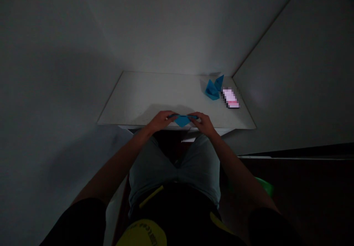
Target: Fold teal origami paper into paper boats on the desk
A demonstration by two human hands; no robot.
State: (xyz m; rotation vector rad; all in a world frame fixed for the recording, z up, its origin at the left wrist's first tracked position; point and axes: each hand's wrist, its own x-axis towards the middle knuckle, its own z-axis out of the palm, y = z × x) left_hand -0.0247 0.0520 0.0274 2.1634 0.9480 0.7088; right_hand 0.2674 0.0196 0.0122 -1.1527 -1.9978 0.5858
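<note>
A small piece of blue folded paper [182,120] lies at the near edge of a white table [155,98]. My left hand [160,121] pinches its left end with curled fingers. My right hand [201,122] pinches its right end the same way. Both hands rest at the table's front edge, above my knees. The room is dim, so fine folds in the paper do not show.
A finished blue paper figure [213,88] stands at the table's far right. Beside it lies a blurred pink and white flat object [230,98]. Grey walls close in behind and on the right. A green object [264,185] sits low at the right.
</note>
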